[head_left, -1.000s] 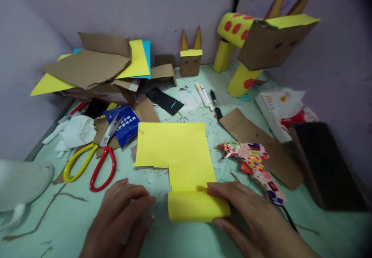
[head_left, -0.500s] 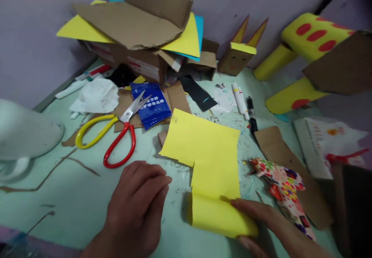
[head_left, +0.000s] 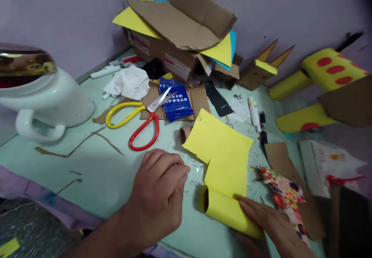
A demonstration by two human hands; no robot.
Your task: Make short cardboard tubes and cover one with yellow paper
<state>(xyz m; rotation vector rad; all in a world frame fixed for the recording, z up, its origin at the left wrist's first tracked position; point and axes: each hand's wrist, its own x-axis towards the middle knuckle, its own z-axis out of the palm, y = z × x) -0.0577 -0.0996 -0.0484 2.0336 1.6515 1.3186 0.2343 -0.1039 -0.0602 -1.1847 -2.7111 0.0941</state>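
Note:
A yellow paper sheet (head_left: 226,149) lies on the table with a notched left edge. Its near end is curled into a roll (head_left: 229,211), whose left opening shows a dark brownish inside. My right hand (head_left: 267,219) grips the right part of this roll, fingers on top; the thumb side is hardly visible. My left hand (head_left: 162,196) is closed, left of the roll and apart from it; whatever its fingers may hold is hidden. Beyond the left hand, scissors (head_left: 152,112) with yellow and red handles lie with blades apart, the tips on a blue packet (head_left: 176,101).
A white mug (head_left: 69,99) stands at left. Behind are a cardboard box (head_left: 162,52) with sheets on top and crumpled tissue (head_left: 130,81). To the right lie markers (head_left: 254,112), a flower-patterned glue gun (head_left: 286,194) and a cardboard strip (head_left: 279,157); a red-spotted yellow construction (head_left: 334,70) stands behind.
The view has swung left, showing more of the mug and the table's front edge. The roll has turned slightly, so its open left end shows more. My right hand's fingers lie flatter over it.

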